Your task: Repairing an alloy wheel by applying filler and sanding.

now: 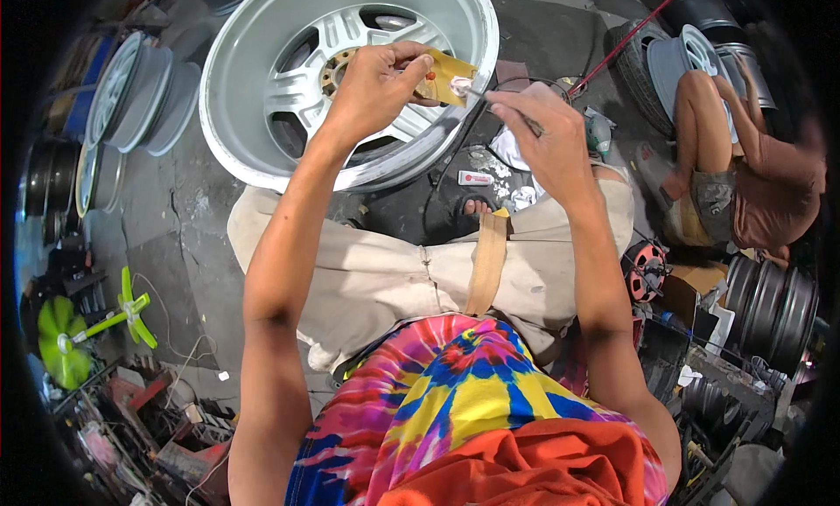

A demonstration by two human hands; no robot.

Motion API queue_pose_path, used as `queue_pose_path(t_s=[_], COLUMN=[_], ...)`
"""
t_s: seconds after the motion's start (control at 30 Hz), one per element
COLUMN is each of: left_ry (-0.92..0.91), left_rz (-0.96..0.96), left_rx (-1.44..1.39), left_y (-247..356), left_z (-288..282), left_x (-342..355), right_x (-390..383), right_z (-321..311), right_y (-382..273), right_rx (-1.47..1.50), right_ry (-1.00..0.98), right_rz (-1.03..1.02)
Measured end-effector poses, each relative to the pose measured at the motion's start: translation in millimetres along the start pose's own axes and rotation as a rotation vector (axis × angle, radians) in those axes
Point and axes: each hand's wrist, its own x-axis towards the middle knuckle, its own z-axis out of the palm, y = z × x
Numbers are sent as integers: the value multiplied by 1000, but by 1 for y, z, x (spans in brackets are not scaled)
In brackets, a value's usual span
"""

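My left hand (381, 90) is closed on a small yellow plate (448, 64), which bears a white paste (460, 86) and a small red-orange dab. My right hand (542, 134) is closed on a thin metal tool, whose tip meets the paste at the plate's right side. Beneath and behind my left hand lies a large silver-white wheel rim (236, 95), with whitish marks along its near lip. Near my foot below my hands are a small red-and-white tube (473, 178) and crumpled white scraps (523, 198).
Wheel rims stand at the left (157, 95) and right (770, 314). Green fans (61, 340) sit at the lower left. A co-worker (766, 191) sits at the right beside a rim and tyre (634, 69). A red hose (612, 47) and a red-black reel (647, 270) lie nearby.
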Motion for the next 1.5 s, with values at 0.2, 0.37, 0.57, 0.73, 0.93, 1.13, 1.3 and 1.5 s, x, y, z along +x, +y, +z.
queue_pose_path(t_s=[0.2,0.37,0.57,0.73,0.93,1.13,1.3,1.5], left_ry=[-5,-6,-25,-55,-117,-116,-69,-82], left_rz=[-24,-41,-26,-3,-27,-6,-58,-282], left_rx=[-42,-20,-6,-41,-77,-77,-192,-476], left_y=[7,5,11,16,23,25,17,19], left_z=[-3,-3,-5,-12,-8,-9,-15,-13], left_x=[2,1,-1,1,-4,-4,1,-1], right_x=[4,3,3,-2,-2,-3,-4,3], right_z=[-11,-7,-6,-5,-1,-3,-7,2], right_y=[-3,0,0,15,9,9,7,-7], right_rx=[-30,55,67,219,355,536,701,292], right_ry=[41,-55,-76,-6,-113,-250,-163,51], right_rz=[74,-10,38,177,346,377,412,60])
